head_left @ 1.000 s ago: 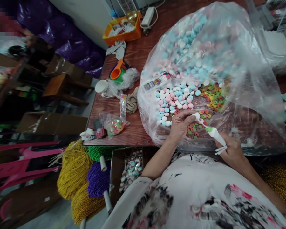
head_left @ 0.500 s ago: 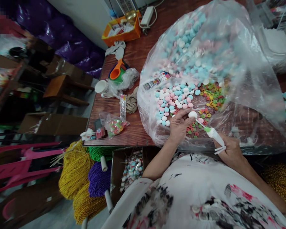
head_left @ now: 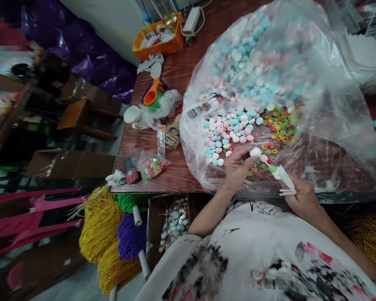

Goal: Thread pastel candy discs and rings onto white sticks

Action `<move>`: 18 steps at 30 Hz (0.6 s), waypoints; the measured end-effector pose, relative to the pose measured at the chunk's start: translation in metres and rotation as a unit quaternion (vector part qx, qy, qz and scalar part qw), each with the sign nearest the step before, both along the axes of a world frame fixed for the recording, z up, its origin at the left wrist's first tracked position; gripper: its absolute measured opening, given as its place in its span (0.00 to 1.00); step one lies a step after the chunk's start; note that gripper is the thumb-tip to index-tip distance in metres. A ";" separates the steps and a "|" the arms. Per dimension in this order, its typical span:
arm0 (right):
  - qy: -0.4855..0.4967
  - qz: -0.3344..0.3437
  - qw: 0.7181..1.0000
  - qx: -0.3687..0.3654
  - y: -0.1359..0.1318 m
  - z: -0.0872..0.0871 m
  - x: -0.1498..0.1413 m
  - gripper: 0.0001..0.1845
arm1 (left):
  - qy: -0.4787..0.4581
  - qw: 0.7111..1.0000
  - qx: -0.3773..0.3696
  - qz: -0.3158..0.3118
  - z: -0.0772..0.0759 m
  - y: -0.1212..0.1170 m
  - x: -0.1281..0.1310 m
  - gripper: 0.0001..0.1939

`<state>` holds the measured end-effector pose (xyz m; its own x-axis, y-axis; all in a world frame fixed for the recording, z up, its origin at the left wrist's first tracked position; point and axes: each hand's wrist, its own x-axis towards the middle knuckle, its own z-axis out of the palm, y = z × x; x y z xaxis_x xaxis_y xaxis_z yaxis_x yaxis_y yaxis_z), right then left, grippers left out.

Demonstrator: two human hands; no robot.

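My left hand (head_left: 237,165) pinches a white round candy-like piece (head_left: 255,152) between thumb and fingers. A thin white stick (head_left: 265,161) reaches from that piece to a green bit (head_left: 273,168). Behind the green bit is a white tube-like thing (head_left: 284,177), gripped by my right hand (head_left: 302,195), with several thin white sticks (head_left: 287,192) poking out beside it. Whether the stick passes into the white piece is too small to tell. Close by lie pink, blue and white round pieces (head_left: 233,127) and coloured rings (head_left: 280,127), on a big clear plastic bag (head_left: 338,167).
On the table's left stand a white cup (head_left: 132,114), an orange scoop (head_left: 152,96) and a small bag of coloured rings (head_left: 153,165). An orange box (head_left: 158,50) sits at the back. Below the edge are a carton of wrapped pieces (head_left: 174,223) and yellow beaded strands (head_left: 100,225).
My right hand has turned the white tube-like thing and its sticks slightly. The left hand, with the white piece, has shifted a little right. The camera view has moved slightly.
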<state>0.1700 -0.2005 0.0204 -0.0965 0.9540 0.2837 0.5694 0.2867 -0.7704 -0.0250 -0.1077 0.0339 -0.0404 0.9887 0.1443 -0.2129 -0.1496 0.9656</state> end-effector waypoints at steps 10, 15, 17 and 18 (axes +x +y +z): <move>0.011 -0.002 1.000 -0.029 -0.003 -0.006 0.000 0.12 | 0.195 0.971 0.137 -0.019 0.001 -0.005 -0.007 0.07; 0.028 -0.012 1.000 0.004 -0.003 -0.010 -0.003 0.09 | 0.207 0.964 0.168 -0.023 0.005 -0.011 -0.002 0.09; 0.042 -0.024 0.999 -0.001 -0.003 -0.009 -0.006 0.08 | 0.218 0.960 0.177 -0.017 0.004 -0.014 0.001 0.10; 0.050 -0.029 0.998 -0.009 -0.003 -0.008 -0.009 0.09 | 0.226 0.957 0.179 -0.014 0.003 -0.016 0.003 0.10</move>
